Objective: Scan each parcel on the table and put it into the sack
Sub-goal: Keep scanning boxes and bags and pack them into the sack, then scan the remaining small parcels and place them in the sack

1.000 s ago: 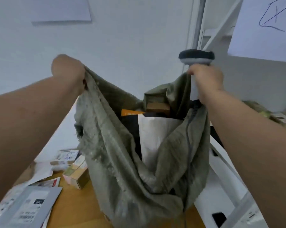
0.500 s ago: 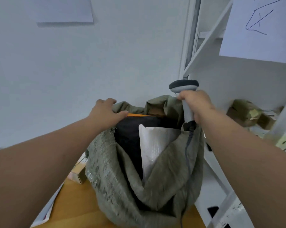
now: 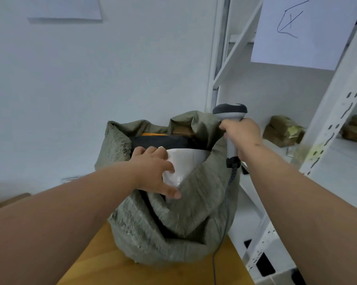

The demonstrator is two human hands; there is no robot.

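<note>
Green woven sack (image 3: 173, 229) stands on the desk (image 3: 103, 266) under both hands. The left hand (image 3: 153, 171) lies with spread fingers on a white parcel (image 3: 185, 161), probably to push it deeper. The right hand (image 3: 240, 134) grips the scanner (image 3: 230, 112) together with the sack edge, so the mouth stays open.

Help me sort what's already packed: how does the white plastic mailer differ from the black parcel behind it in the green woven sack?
The white plastic mailer is pale and glossy; the black parcel is dark and matte. The mailer sits nearer the front, pressed by the left hand; the black parcel lies behind it, untouched. Both stand inside the green woven sack, tops showing.
</note>
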